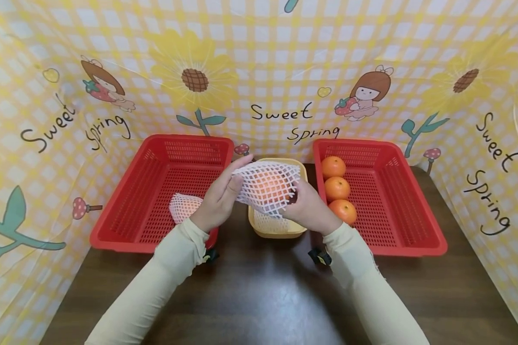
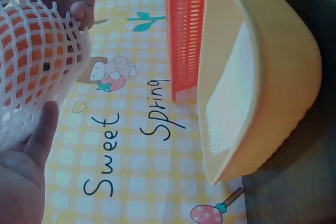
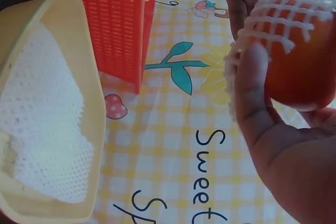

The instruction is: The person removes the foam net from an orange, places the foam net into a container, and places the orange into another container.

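Between left hand, clasping stretchy-looking foam net, and right hand, gripping the uncovered end, sat an orange, probably firm and best held there.

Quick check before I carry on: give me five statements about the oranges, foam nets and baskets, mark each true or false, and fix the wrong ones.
1. The left hand and right hand both touch the foam net around the held orange. True.
2. That net covers the held orange completely. False: the right wrist view shows part of it bare.
3. A netted orange lies in the left red basket. True.
4. The visible oranges in the right red basket are netted. False: the three bare oranges there have no nets.
5. White foam netting lies in the yellow bin. True.
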{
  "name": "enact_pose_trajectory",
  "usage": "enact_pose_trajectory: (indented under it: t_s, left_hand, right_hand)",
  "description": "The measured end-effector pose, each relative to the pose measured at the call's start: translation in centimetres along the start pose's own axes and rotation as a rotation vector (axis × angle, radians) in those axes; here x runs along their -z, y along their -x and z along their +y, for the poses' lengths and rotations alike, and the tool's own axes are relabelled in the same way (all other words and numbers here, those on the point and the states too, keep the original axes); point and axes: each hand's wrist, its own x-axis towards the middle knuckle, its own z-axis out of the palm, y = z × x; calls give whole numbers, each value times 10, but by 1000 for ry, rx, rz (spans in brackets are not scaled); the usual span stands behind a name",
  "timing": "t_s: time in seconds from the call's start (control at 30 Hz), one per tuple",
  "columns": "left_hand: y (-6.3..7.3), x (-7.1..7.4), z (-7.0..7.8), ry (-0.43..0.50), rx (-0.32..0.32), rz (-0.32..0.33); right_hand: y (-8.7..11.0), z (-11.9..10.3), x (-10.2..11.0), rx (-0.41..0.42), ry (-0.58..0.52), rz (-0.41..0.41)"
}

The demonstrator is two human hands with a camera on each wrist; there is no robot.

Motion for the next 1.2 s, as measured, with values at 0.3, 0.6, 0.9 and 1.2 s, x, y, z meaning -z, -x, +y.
enact_pose_trajectory:
  t_s: [0.3, 0.6, 0.9, 1.2]
  left_hand:
    - [3, 6, -4, -81, 19, 141]
    - [7, 14, -5, -83, 45, 299]
    - [7, 18, -2, -79, 50, 319]
    - [9, 20, -1, -77, 79, 317]
  right_hand:
    - [4, 1, 3, 43, -14, 31]
    - [6, 8, 11, 214, -220, 78]
    - [7, 15, 22, 251, -390, 130]
    - [15, 11, 38, 146, -258, 92]
